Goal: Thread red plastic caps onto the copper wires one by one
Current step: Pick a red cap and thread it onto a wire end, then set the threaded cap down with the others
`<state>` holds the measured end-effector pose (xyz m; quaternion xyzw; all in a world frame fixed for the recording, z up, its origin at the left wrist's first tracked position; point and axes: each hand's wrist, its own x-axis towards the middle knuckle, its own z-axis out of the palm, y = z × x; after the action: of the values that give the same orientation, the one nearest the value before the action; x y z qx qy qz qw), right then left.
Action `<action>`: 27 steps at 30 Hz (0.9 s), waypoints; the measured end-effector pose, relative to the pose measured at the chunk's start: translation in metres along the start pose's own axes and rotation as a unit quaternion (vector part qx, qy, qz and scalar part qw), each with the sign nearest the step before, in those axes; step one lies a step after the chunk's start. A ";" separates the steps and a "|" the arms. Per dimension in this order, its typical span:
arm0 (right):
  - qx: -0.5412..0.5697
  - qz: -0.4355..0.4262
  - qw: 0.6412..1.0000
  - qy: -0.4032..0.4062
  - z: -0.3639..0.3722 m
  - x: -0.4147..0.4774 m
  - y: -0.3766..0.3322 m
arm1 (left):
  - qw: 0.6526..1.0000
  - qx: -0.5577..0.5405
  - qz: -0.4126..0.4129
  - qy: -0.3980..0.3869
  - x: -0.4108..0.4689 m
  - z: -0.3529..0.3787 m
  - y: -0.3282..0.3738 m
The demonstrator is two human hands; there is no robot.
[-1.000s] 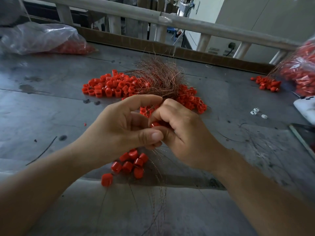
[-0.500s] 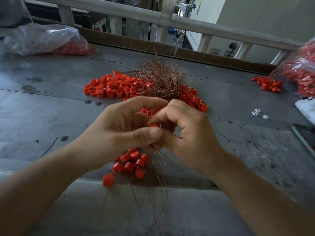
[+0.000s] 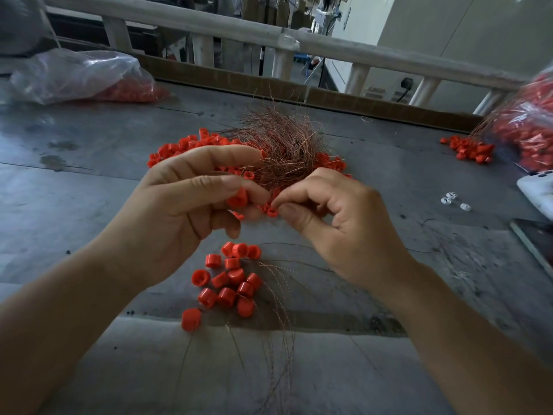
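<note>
Now left hand (image 3: 179, 211), right hand (image 3: 344, 223) pinch red caps (image 3: 238, 199).

No text, label, brand, number or sign can be read anywhere here.

Smooth, faintly glossy red plastic caps (image 3: 227, 296) lie just below the left hand (image 3: 179, 211) and right hand (image 3: 344, 223) on a matt grey table (image 3: 89, 205), scuffed and stained. Beyond both hands, fine copper wires (image 3: 284, 145) glint with a metallic sheen. Far beyond the left hand, a clear plastic bag (image 3: 74, 76) shines, crinkled.
</note>
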<state>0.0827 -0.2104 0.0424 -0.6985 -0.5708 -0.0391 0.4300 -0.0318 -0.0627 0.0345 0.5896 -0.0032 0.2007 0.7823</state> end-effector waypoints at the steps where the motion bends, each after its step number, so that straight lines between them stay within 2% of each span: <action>1: -0.012 0.007 1.000 -0.002 -0.002 0.001 0.001 | 1.000 0.006 -0.001 0.008 0.000 0.000 0.000; 8: -0.025 0.033 0.998 -0.041 -0.003 0.000 0.001 | 0.990 0.108 -0.009 0.091 0.001 -0.001 0.001; 16: -0.060 0.039 0.990 -0.123 -0.001 0.000 0.003 | 0.965 0.207 -0.073 0.143 0.003 -0.008 0.004; 18: -0.079 0.048 0.983 -0.158 0.001 0.000 0.004 | 0.952 0.239 -0.073 0.179 0.006 -0.013 0.001; 20: -0.103 0.059 0.972 -0.204 0.004 0.000 0.006 | 0.925 0.307 -0.060 0.217 0.010 -0.016 -0.004; 22: -0.120 0.071 0.960 -0.242 0.006 -0.001 0.008 | 0.873 0.430 -0.027 0.229 0.011 -0.017 -0.010; 25: -0.114 0.089 0.958 -0.249 0.005 -0.001 0.008 | 0.787 0.580 0.017 0.209 0.015 -0.019 -0.018; 27: -0.108 0.095 0.960 -0.241 0.003 0.000 0.008 | 0.766 0.614 0.017 0.191 0.019 -0.025 -0.024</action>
<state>0.0883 -0.2085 0.0357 -0.7805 -0.5810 0.1099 0.2028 -0.0127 -0.0388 0.0090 0.8935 0.2602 0.2813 0.2343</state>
